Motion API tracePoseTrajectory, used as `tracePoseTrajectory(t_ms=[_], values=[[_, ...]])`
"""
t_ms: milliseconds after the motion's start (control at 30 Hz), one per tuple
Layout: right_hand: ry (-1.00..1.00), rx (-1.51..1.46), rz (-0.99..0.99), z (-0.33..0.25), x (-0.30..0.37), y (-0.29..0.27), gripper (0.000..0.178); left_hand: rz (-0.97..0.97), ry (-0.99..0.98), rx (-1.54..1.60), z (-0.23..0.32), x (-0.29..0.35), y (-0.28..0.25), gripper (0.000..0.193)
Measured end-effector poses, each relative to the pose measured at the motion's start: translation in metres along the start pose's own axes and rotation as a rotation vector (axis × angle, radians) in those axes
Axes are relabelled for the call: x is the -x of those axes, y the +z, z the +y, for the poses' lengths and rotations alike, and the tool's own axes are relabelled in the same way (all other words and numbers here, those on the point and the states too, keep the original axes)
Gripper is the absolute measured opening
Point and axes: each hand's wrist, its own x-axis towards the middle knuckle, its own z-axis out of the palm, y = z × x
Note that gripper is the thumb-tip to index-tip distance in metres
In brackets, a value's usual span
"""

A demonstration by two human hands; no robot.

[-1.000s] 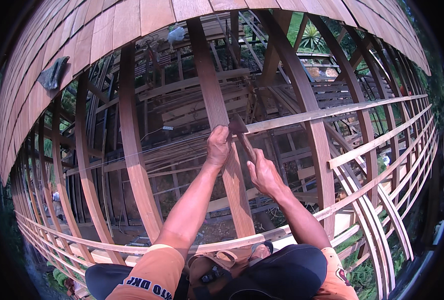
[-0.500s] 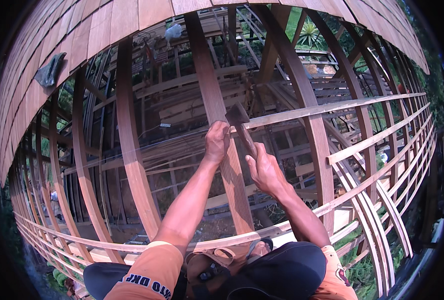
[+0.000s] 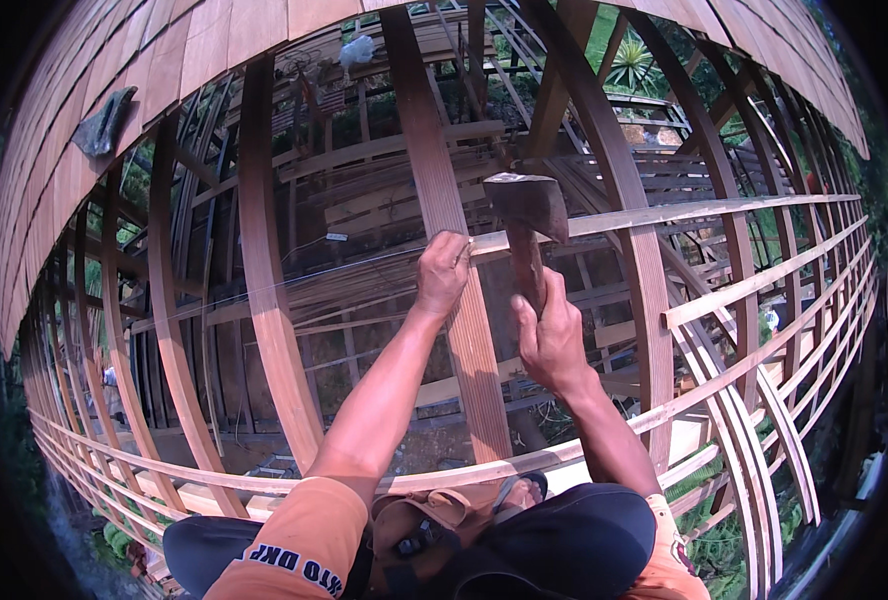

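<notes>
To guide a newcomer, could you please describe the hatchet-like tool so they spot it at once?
From the shingles across the top, follow the central rafter down to the left hand. Just right of it, the right hand grips the hatchet-like tool by its handle. Unlike the pale wooden strips nearby, it has a broad, dark head with a bright edge.
</notes>
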Motion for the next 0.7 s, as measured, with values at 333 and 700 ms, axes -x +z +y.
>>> tracePoseTrajectory(t_ms=[333, 700], values=[[0.344, 0.16, -0.299, 0.028, 0.005, 0.009, 0.025, -0.009, -0.015, 0.051, 0.004, -0.006, 0.003, 0.008], [0.339, -0.055, -0.086, 0.013, 0.05, -0.027, 0.024, 0.227, -0.165, -0.151, 0.04, 0.037, -0.007, 0.042]])
